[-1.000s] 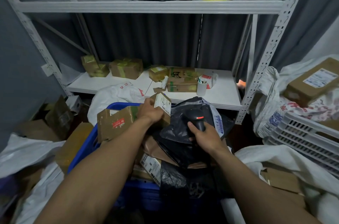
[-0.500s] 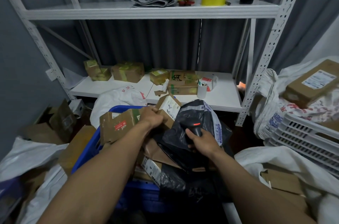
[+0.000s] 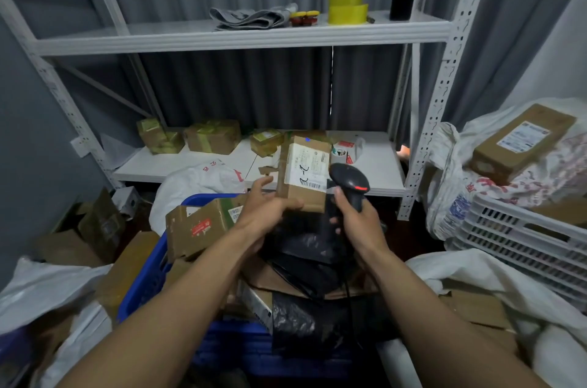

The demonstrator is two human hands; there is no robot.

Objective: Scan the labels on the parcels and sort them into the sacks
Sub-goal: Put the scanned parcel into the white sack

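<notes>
My left hand [image 3: 270, 208] grips a small cardboard parcel [image 3: 303, 176] from below and holds it upright, its white label with a barcode facing me. My right hand [image 3: 354, 221] grips a black handheld scanner [image 3: 349, 181] right beside the parcel's label, its red strip lit. Under both hands a blue crate [image 3: 143, 282] holds more parcels: a cardboard box with a red sticker [image 3: 200, 228] and black plastic bags [image 3: 305, 257]. White sacks lie at the left [image 3: 38, 292] and at the right [image 3: 476, 276].
A white metal shelf [image 3: 190, 162] behind the crate carries several taped boxes and a cup. A white slatted crate [image 3: 521, 241] stands at the right, with a long labelled box [image 3: 521, 141] on a sack above it. Loose cardboard lies at the left on the floor.
My left hand lifted the small parcel out of the crate and turned its label toward me. My right hand raised the scanner up beside it. The camera tilted upward.
</notes>
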